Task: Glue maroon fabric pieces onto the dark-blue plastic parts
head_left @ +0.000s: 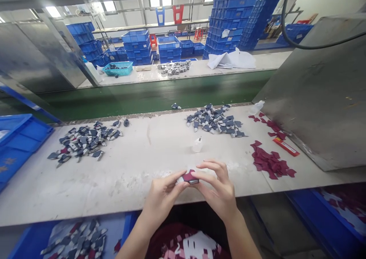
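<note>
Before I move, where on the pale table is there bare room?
The widest bare patch of the pale table lies between the left heap of small blue-grey and white pieces and the translucent plastic bottle. Another lies between that heap and the near edge. Crowded: beyond the bottle, a second such heap; far right, flat maroon pieces.

maroon top (pixel 162 234) | blocky white-and-pink print (pixel 197 245) on front | bare forearms (pixel 243 238)
</note>
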Demonstrator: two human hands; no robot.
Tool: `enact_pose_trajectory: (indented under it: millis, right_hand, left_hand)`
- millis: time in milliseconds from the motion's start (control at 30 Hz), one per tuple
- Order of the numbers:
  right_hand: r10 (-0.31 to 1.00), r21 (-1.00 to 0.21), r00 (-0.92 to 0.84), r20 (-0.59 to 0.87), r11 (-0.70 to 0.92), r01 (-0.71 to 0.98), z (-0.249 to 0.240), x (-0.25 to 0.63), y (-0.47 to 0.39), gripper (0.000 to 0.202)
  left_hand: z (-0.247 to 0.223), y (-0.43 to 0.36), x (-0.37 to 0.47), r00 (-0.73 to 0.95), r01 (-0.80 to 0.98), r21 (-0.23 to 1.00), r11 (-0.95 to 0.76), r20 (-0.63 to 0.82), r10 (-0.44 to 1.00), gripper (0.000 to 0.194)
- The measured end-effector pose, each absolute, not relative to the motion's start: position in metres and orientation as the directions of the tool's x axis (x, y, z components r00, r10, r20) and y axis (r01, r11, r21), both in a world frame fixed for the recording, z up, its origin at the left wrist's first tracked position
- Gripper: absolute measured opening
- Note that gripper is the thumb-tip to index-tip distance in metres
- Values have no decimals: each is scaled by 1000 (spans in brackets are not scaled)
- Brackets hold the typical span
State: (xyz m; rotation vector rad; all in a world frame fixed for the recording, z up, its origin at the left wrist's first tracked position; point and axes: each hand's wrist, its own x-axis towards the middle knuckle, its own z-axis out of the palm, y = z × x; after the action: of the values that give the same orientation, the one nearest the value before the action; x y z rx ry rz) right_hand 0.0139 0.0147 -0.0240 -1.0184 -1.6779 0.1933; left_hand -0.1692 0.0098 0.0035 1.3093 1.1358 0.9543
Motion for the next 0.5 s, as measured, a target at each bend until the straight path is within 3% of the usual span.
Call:
enact_pose_trajectory:
  millis: [133, 333, 433, 500]
  right_hand:
    - [647, -465, -194, 738, 695, 548, -25, 19, 19, 34]
    - [580, -359, -274, 767, 741, 567, -29, 19, 22, 37]
    - [583, -380, -259, 770, 745, 549, -33, 16, 23, 37]
    - [626, -473, -182, 758, 719, 509, -39, 13, 22, 39]
  left_hand:
    - [12, 12, -171, 265, 110, 992, 64, -91, 960, 25]
    - [14, 14, -173, 343, 35, 980, 194, -194, 919, 26]
    - [10, 15, -173, 322, 10, 974, 228, -219, 921, 28]
    - [9, 16, -173, 287, -11, 973, 228, -216, 933, 28]
